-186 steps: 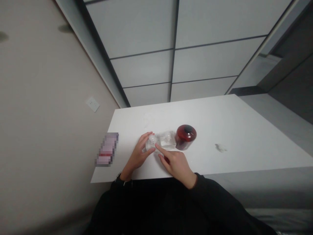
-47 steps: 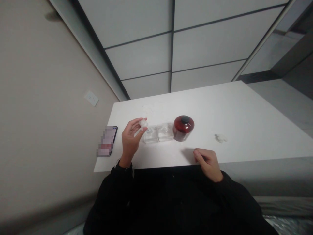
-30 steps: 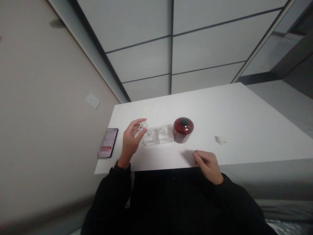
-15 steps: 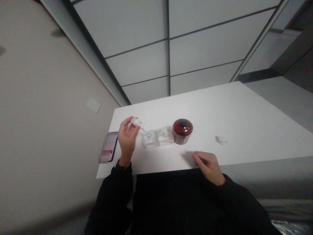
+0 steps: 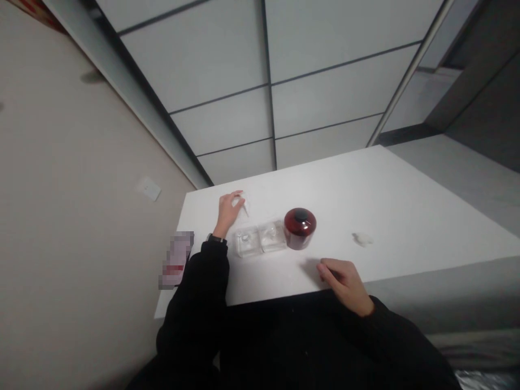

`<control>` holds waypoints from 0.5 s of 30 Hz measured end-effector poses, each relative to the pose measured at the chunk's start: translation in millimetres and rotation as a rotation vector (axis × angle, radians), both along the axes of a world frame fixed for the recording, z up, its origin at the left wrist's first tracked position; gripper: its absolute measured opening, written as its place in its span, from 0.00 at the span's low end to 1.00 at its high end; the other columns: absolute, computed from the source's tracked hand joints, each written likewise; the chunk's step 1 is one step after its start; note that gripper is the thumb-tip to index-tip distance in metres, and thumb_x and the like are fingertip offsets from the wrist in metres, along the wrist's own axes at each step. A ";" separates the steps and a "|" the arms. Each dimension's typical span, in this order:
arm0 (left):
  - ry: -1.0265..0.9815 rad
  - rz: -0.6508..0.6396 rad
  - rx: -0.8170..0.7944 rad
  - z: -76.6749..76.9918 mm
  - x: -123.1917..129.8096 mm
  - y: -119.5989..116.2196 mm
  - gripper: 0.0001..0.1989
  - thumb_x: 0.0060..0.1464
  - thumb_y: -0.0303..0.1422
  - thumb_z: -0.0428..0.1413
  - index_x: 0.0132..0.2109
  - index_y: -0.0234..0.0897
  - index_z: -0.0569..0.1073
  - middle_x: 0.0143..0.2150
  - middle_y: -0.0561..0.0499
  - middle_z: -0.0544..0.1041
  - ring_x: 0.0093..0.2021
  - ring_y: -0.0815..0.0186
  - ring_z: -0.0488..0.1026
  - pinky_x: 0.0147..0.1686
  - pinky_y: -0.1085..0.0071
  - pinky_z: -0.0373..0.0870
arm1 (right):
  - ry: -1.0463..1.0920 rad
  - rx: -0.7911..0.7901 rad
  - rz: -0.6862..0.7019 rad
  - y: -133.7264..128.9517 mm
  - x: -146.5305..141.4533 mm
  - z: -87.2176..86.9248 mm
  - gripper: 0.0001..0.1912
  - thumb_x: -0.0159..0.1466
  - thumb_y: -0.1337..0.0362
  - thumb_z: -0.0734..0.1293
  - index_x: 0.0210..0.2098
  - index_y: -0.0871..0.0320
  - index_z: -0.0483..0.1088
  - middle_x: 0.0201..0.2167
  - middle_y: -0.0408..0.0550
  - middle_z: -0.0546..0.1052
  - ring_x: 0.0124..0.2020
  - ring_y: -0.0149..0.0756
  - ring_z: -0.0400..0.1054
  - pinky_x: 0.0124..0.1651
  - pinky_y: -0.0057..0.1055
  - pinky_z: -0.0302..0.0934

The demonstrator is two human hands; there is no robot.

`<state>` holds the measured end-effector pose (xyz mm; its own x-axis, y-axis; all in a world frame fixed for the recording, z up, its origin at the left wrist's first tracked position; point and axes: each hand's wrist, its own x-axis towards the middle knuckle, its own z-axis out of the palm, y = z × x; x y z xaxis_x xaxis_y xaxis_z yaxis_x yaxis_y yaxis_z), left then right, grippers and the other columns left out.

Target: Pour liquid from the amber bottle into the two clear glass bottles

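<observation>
My left hand (image 5: 230, 210) reaches over the far left of the table, with thumb and fingertips pinched around a small translucent piece with a narrow tip (image 5: 245, 206). Its exact kind is too blurred to tell. Just in front of that hand stands a clear container with two square compartments (image 5: 260, 241). Small clear things lie in both compartments, hard to make out. Touching or nearly touching its right side is a dark red-brown bottle with a black cap (image 5: 299, 228). My right hand (image 5: 343, 281) rests loosely curled near the front edge, with nothing visible in it.
A crumpled white piece (image 5: 361, 238) lies on the white table (image 5: 406, 216) to the right. At the left edge is a phone (image 5: 176, 260), partly pixelated. A wall with a socket (image 5: 150, 188) borders the left, and panelled doors (image 5: 227, 119) stand behind.
My left hand has moved away from me and slightly right, carrying the translucent piece from beside the container to behind it. My right hand stays curled in place. The view has shifted slightly.
</observation>
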<state>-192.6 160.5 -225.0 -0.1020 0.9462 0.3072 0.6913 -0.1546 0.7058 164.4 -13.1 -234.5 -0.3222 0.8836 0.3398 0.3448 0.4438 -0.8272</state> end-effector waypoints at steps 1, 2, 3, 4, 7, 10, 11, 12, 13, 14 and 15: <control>0.022 0.008 0.001 -1.9 -0.9 -1.5 0.17 0.58 0.32 0.63 0.54 0.37 0.80 0.54 0.41 0.83 0.60 0.51 0.74 0.71 0.47 0.60 | -0.007 -0.015 0.007 0.7 -0.5 0.9 0.31 0.78 0.49 0.57 0.20 0.55 0.63 0.17 0.40 0.65 0.20 0.30 0.60 0.27 0.30 0.52; 0.040 0.015 0.001 -2.9 -1.8 -2.4 0.18 0.57 0.32 0.64 0.55 0.38 0.79 0.55 0.41 0.82 0.62 0.50 0.72 0.72 0.46 0.56 | -0.014 -0.032 0.013 1.5 -1.0 1.6 0.31 0.77 0.49 0.57 0.20 0.55 0.63 0.17 0.40 0.64 0.20 0.30 0.59 0.27 0.30 0.51; 0.051 0.022 0.003 -3.0 -2.7 -2.4 0.21 0.56 0.32 0.64 0.57 0.39 0.78 0.57 0.41 0.81 0.63 0.49 0.70 0.73 0.46 0.55 | -0.019 -0.047 0.015 2.3 -1.7 2.1 0.31 0.77 0.48 0.58 0.20 0.54 0.61 0.17 0.39 0.62 0.20 0.30 0.57 0.27 0.31 0.50; 0.060 0.030 0.010 -2.0 -3.8 -1.6 0.24 0.56 0.32 0.65 0.61 0.39 0.76 0.59 0.40 0.79 0.65 0.49 0.68 0.73 0.45 0.55 | -0.025 -0.060 0.017 3.0 -2.4 2.3 0.30 0.77 0.49 0.58 0.20 0.54 0.59 0.17 0.38 0.60 0.20 0.29 0.56 0.27 0.31 0.49; 0.083 0.065 0.082 6.2 -7.4 0.4 0.30 0.58 0.33 0.63 0.66 0.40 0.71 0.62 0.39 0.76 0.65 0.49 0.68 0.71 0.45 0.59 | -0.040 -0.054 0.034 3.3 -4.9 1.7 0.30 0.76 0.50 0.58 0.20 0.53 0.52 0.17 0.37 0.56 0.21 0.28 0.52 0.28 0.30 0.48; 0.089 0.070 0.096 17.5 -12.6 -17.8 0.30 0.58 0.34 0.63 0.66 0.40 0.70 0.62 0.39 0.75 0.60 0.51 0.73 0.66 0.47 0.68 | -0.120 0.033 0.078 0.5 -8.2 0.4 0.28 0.76 0.52 0.59 0.21 0.53 0.52 0.18 0.38 0.58 0.21 0.28 0.52 0.29 0.30 0.47; 0.093 0.052 0.065 19.8 -14.4 -32.2 0.30 0.58 0.36 0.63 0.66 0.40 0.70 0.63 0.39 0.74 0.58 0.52 0.75 0.64 0.47 0.71 | -0.164 0.065 0.088 -0.7 -9.3 -0.2 0.28 0.75 0.52 0.59 0.21 0.53 0.53 0.18 0.38 0.60 0.21 0.29 0.52 0.30 0.30 0.47; 0.104 0.029 0.026 20.5 -16.0 -51.0 0.29 0.59 0.38 0.63 0.66 0.40 0.71 0.65 0.38 0.73 0.57 0.52 0.77 0.63 0.47 0.73 | -0.209 0.092 0.091 -1.8 -10.2 -1.0 0.27 0.75 0.52 0.59 0.21 0.54 0.53 0.18 0.39 0.61 0.22 0.29 0.53 0.30 0.31 0.47; 0.125 0.008 0.005 19.6 -17.2 -73.5 0.27 0.61 0.40 0.61 0.65 0.39 0.71 0.64 0.38 0.73 0.56 0.52 0.78 0.63 0.47 0.73 | -0.249 0.111 0.090 -2.7 -11.0 -1.9 0.27 0.75 0.52 0.59 0.21 0.54 0.54 0.18 0.39 0.62 0.22 0.29 0.53 0.31 0.31 0.46; 0.148 -0.010 0.009 16.9 -17.6 -98.4 0.25 0.64 0.42 0.58 0.64 0.38 0.72 0.63 0.38 0.74 0.56 0.52 0.78 0.64 0.47 0.73 | -0.280 0.125 0.086 -3.3 -11.6 -3.0 0.27 0.75 0.52 0.58 0.21 0.54 0.54 0.18 0.40 0.63 0.22 0.29 0.53 0.31 0.31 0.46; 0.168 -0.007 0.023 12.6 -17.3 -124.1 0.23 0.67 0.42 0.54 0.64 0.38 0.72 0.63 0.38 0.75 0.58 0.52 0.78 0.65 0.47 0.72 | -0.303 0.135 0.082 -3.6 -12.1 -4.1 0.27 0.75 0.53 0.58 0.21 0.54 0.55 0.18 0.40 0.63 0.22 0.30 0.54 0.32 0.32 0.46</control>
<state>-209.9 36.4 -212.4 -0.0406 0.9392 0.3409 0.7982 -0.1748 0.5765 152.4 -16.7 -238.6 -0.4944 0.8042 0.3298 0.5244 0.5786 -0.6247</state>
